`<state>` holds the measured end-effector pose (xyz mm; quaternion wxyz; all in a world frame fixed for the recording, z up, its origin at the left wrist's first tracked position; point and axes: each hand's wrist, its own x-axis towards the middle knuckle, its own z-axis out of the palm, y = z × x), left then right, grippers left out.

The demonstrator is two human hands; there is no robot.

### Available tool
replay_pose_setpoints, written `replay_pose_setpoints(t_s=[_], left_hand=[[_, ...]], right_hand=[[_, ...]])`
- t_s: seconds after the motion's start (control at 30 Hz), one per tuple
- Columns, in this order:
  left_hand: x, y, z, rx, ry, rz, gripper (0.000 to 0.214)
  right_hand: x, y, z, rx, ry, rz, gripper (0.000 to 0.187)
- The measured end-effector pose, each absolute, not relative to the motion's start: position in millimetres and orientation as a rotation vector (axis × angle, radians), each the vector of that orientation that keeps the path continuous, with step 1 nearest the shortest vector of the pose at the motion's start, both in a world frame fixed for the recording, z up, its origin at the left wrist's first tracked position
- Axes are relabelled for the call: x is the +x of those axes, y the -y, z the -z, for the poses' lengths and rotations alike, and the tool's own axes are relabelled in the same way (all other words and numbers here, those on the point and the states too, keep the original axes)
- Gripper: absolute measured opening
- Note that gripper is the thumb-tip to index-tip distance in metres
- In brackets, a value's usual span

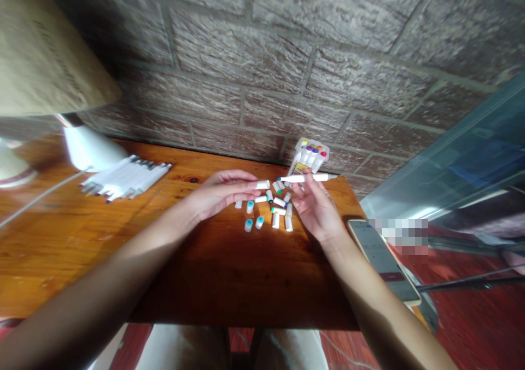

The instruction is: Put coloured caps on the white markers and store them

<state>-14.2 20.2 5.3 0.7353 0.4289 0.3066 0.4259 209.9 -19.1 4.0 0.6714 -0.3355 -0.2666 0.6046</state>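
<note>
Between the thumb and fingers of my left hand [221,191] is a white marker cap [262,184], its end facing right. My right hand [316,208] pinches a white marker [301,178] held nearly level, with a dark blue tip on its left end and a greyish tip on its right. The cap and marker are apart. Below and between my hands, several loose marker caps [278,211] lie or stand on the table, some with teal or green ends. Just behind my right hand stands a clear marker case [312,150] holding several markers with coloured ends.
A pile of white markers [127,178] lies at the left of the wooden table [238,271], beside a lamp [92,145] with a cable. A phone [383,260] rests at the right edge. A brick wall [274,69] rises behind, and a glass panel [447,145] stands at right.
</note>
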Motion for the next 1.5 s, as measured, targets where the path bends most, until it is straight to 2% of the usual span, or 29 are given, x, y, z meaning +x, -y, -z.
replay_pose_setpoints(t_s=[0.37,0.6,0.83,1.13,1.5], left_hand=[[-13,-21,-3,1.018,-0.707,-0.980,0.037],[-14,-24,1,1.430,-0.769,-0.991,0.032],[-14,-23,2,1.965,-0.670,-0.989,0.016],[-13,-20,1,2.340,-0.644,-0.867,0.026],[-6,-25,12,2.200,-0.578,-0.785,0.022]], right_hand=[[210,17,-2,-0.791,0.614,-1.339,0.033],[210,17,-1,-0.810,0.674,-1.321,0.027],[217,13,-4,-0.811,0.619,-1.275,0.026],[214,15,-4,-0.828,0.649,-1.300,0.027],[213,16,-1,-0.816,0.824,-1.206,0.024]])
